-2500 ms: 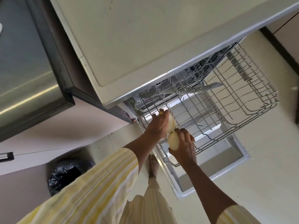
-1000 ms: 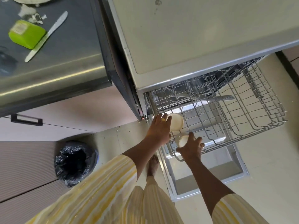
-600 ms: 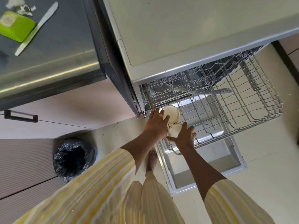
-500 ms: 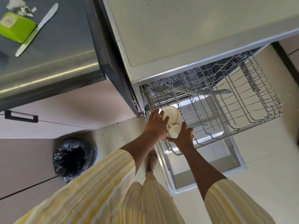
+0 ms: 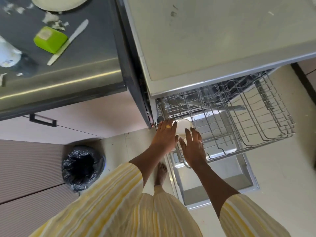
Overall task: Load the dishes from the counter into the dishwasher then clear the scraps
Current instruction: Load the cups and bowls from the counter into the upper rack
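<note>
Cream-coloured and round, a small bowl point(image 5: 183, 127) sits among the tines at the nine o'clock edge of the pulled-out wire rack point(image 5: 248, 124). The person bends over it with both hands. The left hand point(image 5: 165, 136) lies against the bowl's nine o'clock side with its fingers fairly straight, touching and not clasping. The right hand point(image 5: 193, 148) is spread wide over the rack at the bowl's five o'clock, fingertips just reaching its rim and gripping nothing I can see. Its palm hides the wires beneath, so I cannot tell if another dish lies there. To my eye this is the loading step, with the bowl being settled into place. The next move calls for letting go gently so it does not tip between the tines, then turning to the counter point(image 5: 89, 65) at ten o'clock. More waits there: a green container point(image 5: 50, 39), a pale knife point(image 5: 68, 42) just beside it, a plate point(image 5: 59, 3) at the far edge, a white cup point(image 5: 7, 55) and torn scraps point(image 5: 53, 20). A bin lined in black point(image 5: 83, 168) stands on the pale floor at eight o'clock, handy for the scraps. The dishwasher door point(image 5: 213, 182) lies open below the rack.
</note>
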A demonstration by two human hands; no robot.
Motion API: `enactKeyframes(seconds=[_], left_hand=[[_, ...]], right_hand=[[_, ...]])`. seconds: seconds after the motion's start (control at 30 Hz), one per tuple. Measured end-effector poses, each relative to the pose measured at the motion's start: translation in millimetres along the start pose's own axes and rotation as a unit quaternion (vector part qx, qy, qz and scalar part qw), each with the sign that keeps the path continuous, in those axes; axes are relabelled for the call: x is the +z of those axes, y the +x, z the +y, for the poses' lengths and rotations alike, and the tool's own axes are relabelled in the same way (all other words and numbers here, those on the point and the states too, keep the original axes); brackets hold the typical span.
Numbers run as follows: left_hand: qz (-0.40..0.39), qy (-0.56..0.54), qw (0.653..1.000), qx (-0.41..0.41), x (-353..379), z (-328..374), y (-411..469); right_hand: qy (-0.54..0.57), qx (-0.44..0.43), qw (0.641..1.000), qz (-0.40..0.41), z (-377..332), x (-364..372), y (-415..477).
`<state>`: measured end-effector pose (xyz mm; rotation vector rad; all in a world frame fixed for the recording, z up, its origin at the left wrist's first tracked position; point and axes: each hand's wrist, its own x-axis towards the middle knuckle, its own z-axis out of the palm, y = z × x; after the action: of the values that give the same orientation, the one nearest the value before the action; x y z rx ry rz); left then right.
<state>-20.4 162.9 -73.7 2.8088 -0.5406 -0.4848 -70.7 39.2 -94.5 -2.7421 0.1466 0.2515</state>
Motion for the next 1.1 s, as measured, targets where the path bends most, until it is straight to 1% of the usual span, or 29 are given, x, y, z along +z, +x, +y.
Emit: enactKeyframes(seconds=[0.13,0.27,0.43,0.53,0.57,0.63,0.77,0.8,0.97,1.03,1.1], left_hand=[[0.023,-0.036,0.998,-0.041,-15,-14,-24],[0.072,-0.06,0.991,-0.092,-32,-42,-52],[0.107,-0.06,0.977,-0.174,-59,-83,-87],[0.126,-0.089,0.952,-0.266,-71,-111,-110],[0.138,-0.091,0.942,-0.292,-75,-121,-118],[0.168,-0.092,0.929,-0.317,-84,-137,-135],[0.216,-0.072,0.902,-0.366,-100,-172,-174],[0.234,-0.075,0.891,-0.382,-104,-182,-183],[0.293,-0.087,0.848,-0.433,-138,-234,-227],[0.306,-0.082,0.838,-0.444,-152,-263,-242],[0.314,-0.081,0.831,-0.452,-167,-293,-255]], right_hand=[[-0.051,-0.125,0.991,0.016,-33,-10,1],[-0.075,-0.254,0.963,0.05,-71,-17,7],[-0.081,-0.333,0.939,0.001,-130,-21,10],[-0.083,-0.383,0.92,-0.011,-168,-23,9],[-0.089,-0.399,0.912,-0.013,-181,-23,9],[-0.1,-0.435,0.894,-0.025,-208,-21,8],[-0.104,-0.546,0.83,-0.03,-262,-11,11],[-0.099,-0.564,0.819,-0.025,-278,-11,11],[-0.079,-0.603,0.794,-0.002,-358,-12,13],[-0.087,-0.619,0.78,0.015,-391,-7,16],[-0.09,-0.621,0.778,0.025,-425,-3,17]])
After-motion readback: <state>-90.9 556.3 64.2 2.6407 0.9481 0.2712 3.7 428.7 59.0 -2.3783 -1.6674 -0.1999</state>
